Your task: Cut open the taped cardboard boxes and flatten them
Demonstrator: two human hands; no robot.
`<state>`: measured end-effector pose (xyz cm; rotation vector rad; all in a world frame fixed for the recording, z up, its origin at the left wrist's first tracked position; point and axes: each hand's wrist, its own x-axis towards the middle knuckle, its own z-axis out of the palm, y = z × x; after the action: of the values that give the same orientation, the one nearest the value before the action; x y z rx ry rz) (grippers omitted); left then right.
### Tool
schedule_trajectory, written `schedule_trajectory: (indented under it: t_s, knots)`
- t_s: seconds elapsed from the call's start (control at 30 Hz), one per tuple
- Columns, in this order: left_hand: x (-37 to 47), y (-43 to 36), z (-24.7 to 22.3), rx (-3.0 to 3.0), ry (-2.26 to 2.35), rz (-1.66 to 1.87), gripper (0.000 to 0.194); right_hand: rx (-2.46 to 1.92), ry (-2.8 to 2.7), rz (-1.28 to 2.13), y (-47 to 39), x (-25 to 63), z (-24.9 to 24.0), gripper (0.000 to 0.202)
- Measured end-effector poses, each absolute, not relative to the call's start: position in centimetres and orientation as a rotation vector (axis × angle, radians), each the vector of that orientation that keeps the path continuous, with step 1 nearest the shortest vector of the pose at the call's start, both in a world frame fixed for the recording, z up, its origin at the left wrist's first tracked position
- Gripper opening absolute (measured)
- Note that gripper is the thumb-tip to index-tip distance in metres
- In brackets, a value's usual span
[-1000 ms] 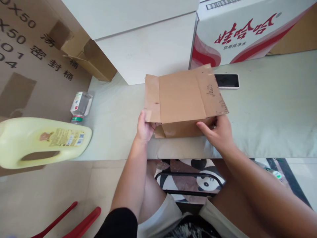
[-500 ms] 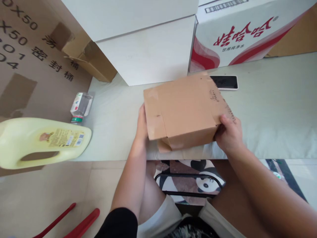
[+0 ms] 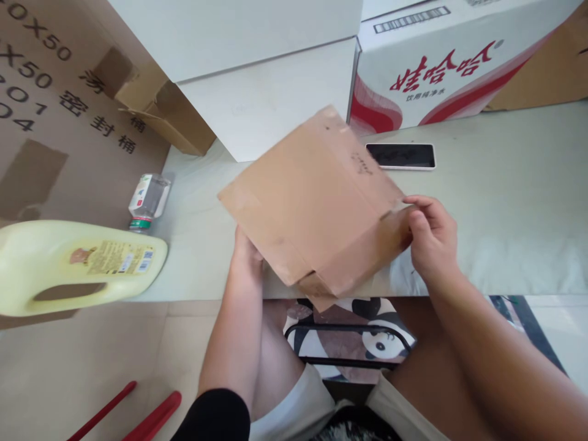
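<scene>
Cardboard box, held askew, right hand pinching its edge, left hand partly hidden, grip unclear

Soft, fairly bright light fills the frame, palest on the floor at the right edge; shade gathers beneath the table. Motion blur smears the markings on the cardboard box at centre, while the red lettering at upper right reads clearly. Wide-angle distortion stretches the outer edges.

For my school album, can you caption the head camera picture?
Left hand and right hand hold a cardboard box near a smartphone.
</scene>
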<state>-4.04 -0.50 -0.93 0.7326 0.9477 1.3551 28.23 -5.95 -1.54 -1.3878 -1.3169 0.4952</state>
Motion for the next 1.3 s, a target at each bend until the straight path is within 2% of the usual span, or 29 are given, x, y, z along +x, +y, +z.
schedule_trajectory:
  t_s: [0.07, 0.3, 0.4, 0.53, 0.67, 0.77, 0.83, 1.03, 1.3]
  knots:
    - [-3.9, -0.7, -0.1, 0.646, 0.917, 1.339, 0.031, -1.405, -1.251, 0.498, -5.7, 28.3, -1.5, 0.027]
    - [-3.4, -0.5, 0.8, 0.484, 0.964, 1.467, 0.026, -1.429, -1.064, 0.784, -5.1, 28.2, -2.5, 0.051]
    - [-2.9, -0.1, 0.6, 0.388, 1.035, 1.471, 0.02, -1.449, -1.15, 0.579, -5.7, 27.9, -1.9, 0.054]
    - [-2.2, 0.5, -0.1, 0.305, 1.047, 1.511, 0.023, -1.358, -1.505, 0.37, -6.7, 26.3, -1.1, 0.039]
    - [-1.9, 0.6, -0.8, 0.313, 1.05, 1.503, 0.02, -1.344, -1.82, 0.38, -7.1, 24.6, -1.7, 0.059]
    - [-1.4, 0.1, -0.7, 0.358, 1.041, 1.518, 0.016, -1.432, -1.893, 0.363, -7.1, 24.1, -2.3, 0.076]
    - [-0.8, -0.4, -0.5, 0.363, 1.023, 1.543, 0.014, -1.492, -1.881, 0.341, -7.0, 24.2, -2.5, 0.079]
    - [0.9, -1.3, 0.3, 0.343, 1.062, 1.58, 0.012, -1.521, -1.714, 0.249, -6.9, 25.0, -1.9, 0.049]
    - [1.0, -1.0, 0.6, 0.242, 1.066, 1.615, 0.015, -1.386, -1.672, 0.317, -6.6, 25.2, -1.8, 0.046]
